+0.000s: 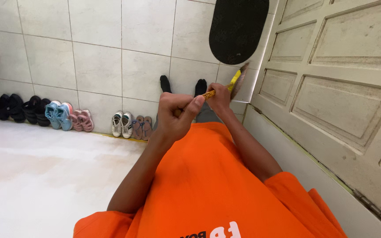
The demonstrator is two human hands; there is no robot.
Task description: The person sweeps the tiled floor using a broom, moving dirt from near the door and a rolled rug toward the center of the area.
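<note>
Both my hands hold a small hand broom (pixel 236 80) with a yellow patterned handle and brown bristles. My left hand (pixel 176 115) grips the near end of the handle. My right hand (pixel 220 98) grips it further along, close to the bristles. The bristle end points up and to the right, next to the lower edge of a beige panelled door (pixel 331 75). My orange shirt fills the bottom of the view, and my feet in black socks (pixel 165 83) rest on the tiled floor below the hands.
A row of shoes and sandals (pixel 62 115) lines the edge of a white raised floor (pixel 36 172) at left. A black oval mat (pixel 237 28) lies on the tiles by the door. The door's hinge (pixel 375 211) shows at bottom right.
</note>
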